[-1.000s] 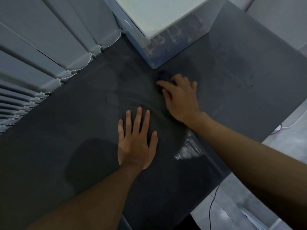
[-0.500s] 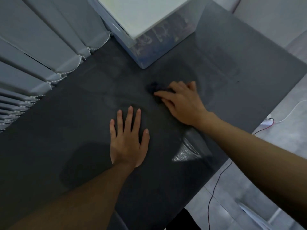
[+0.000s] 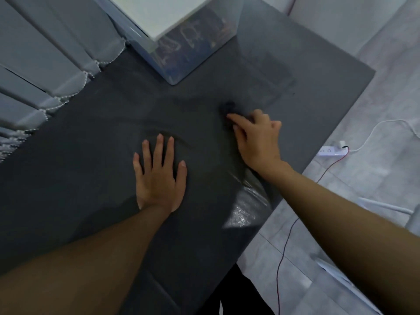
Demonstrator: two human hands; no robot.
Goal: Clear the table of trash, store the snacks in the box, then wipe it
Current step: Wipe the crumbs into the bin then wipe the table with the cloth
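— Your right hand (image 3: 256,137) has slid the dark cloth (image 3: 228,107) to the right since half a second ago, away from your left hand and from the near corner of the storage box.

— Where is the cloth now?

— It's on the dark grey table (image 3: 79,167), right of the middle. Only a small dark bunch shows beyond your fingers (the rest is hidden under the hand, and the edge is blurred).

— And the grip?

— Your right fingers are curled down over the cloth, grasping it against the tabletop. Your left hand (image 3: 159,180) is released. It lies palm flat on the table with the fingers straight and spread, holding nothing, well apart from the cloth.

— What lies around them?

— Curved wipe streaks (image 3: 181,139) arc across the surface just beyond your left fingertips. A glossy patch (image 3: 245,210) shines near the table's right edge, below your right wrist. The translucent storage box (image 3: 188,53) stands at the far end of the table with its white lid (image 3: 163,12) on, and dim printed shapes show through its wall. Vertical blinds (image 3: 45,53) hang along the left side, with a bead chain (image 3: 68,100) linking their bottoms. On the pale floor (image 3: 375,178) to the right, a white power strip (image 3: 329,151) lies near the table. A thin red cable (image 3: 277,283) runs from it toward you, and a white cable (image 3: 397,120) loops away.
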